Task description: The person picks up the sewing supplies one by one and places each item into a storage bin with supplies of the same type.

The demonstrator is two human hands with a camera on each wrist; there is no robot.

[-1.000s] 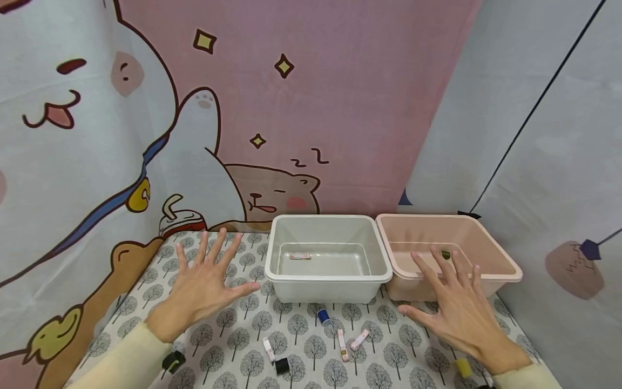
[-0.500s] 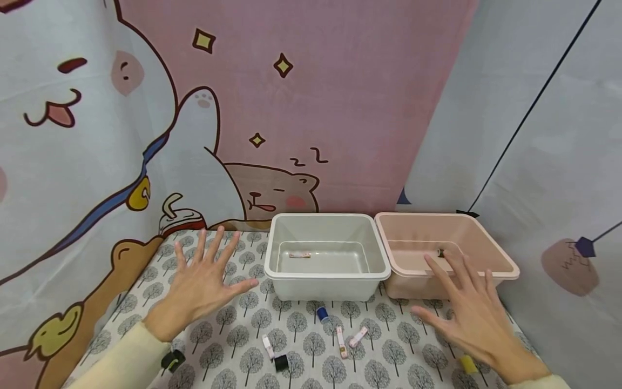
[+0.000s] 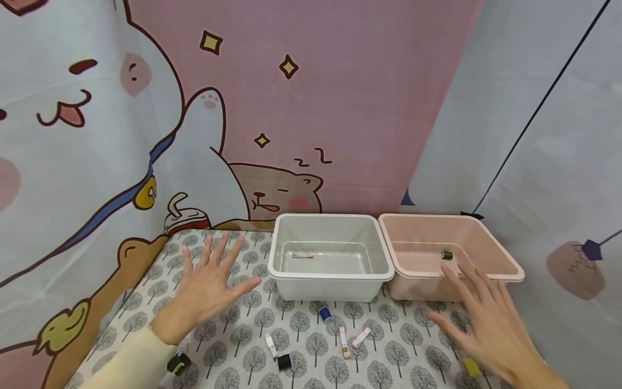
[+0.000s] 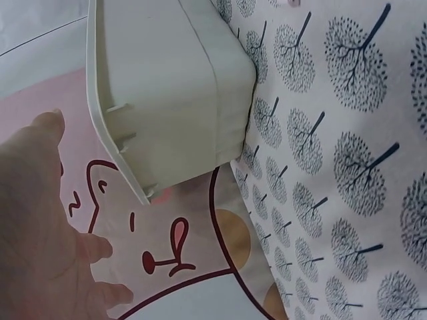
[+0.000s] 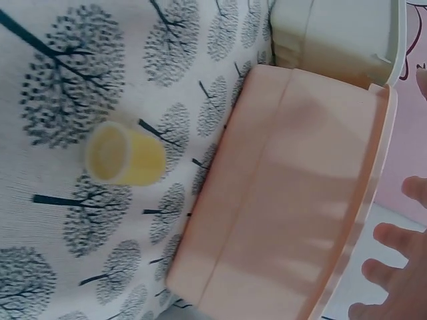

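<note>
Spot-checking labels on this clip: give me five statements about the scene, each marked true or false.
1. The green spool lies in the pink bin. True.
2. The blue spool sits inside the white bin. False: the blue spool lies on the cloth, in front of the white bin.
3. The yellow spool is on the cloth, outside the pink bin. True.
4. The left hand grips the white bin. False: its fingers are spread and hold nothing.
5. The two bins stand side by side. True.

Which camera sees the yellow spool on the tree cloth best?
The right wrist view: the yellow spool looks biggest there, whole though a bit blurry. The head view shows it small, near the right hand. The left wrist view doesn't show it.
</note>
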